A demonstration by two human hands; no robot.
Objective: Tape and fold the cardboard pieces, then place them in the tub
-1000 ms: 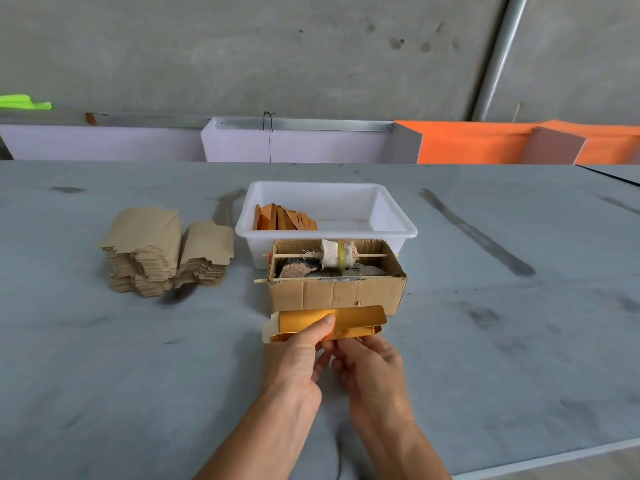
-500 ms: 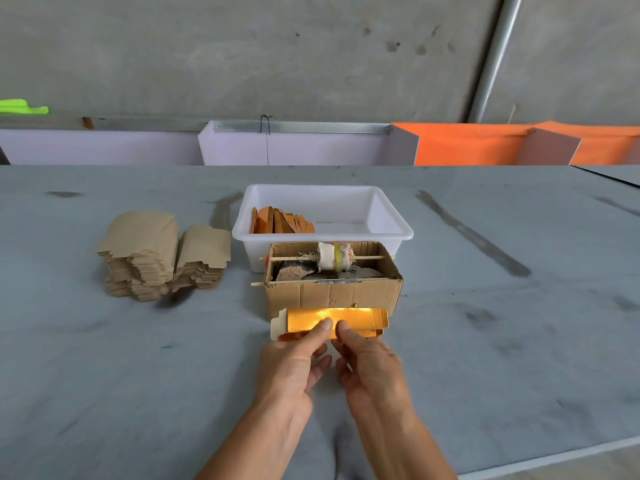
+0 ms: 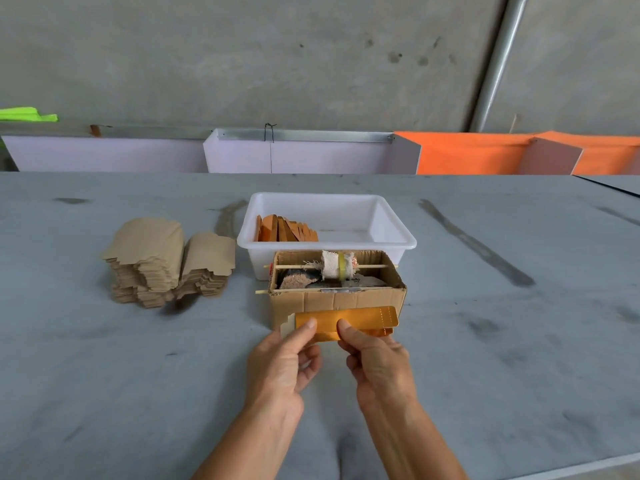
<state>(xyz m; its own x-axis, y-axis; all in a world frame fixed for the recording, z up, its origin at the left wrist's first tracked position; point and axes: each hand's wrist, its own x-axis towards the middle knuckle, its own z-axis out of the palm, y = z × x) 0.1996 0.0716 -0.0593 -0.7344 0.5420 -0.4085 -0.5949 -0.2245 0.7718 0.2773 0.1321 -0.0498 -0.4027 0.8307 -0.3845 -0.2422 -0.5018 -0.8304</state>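
A folded gold-orange cardboard piece (image 3: 360,320) is held flat just in front of the brown box. My left hand (image 3: 282,365) pinches its left part with the thumb on top. My right hand (image 3: 375,362) pinches its middle, thumb pressed on the gold face. Behind stands the white tub (image 3: 398,233) with several folded orange pieces (image 3: 285,230) leaning in its left side. A stack of flat brown cardboard blanks (image 3: 162,261) lies at the left.
A brown cardboard box (image 3: 337,299) between my hands and the tub carries a tape roll (image 3: 337,265) on a wooden stick. The grey table (image 3: 519,341) stretches wide on both sides. White and orange bins (image 3: 467,154) line the far edge.
The gold piece has gone from tilted up to lying flatter and lower. My thumbs have spread apart along its face, the right one sliding rightward.
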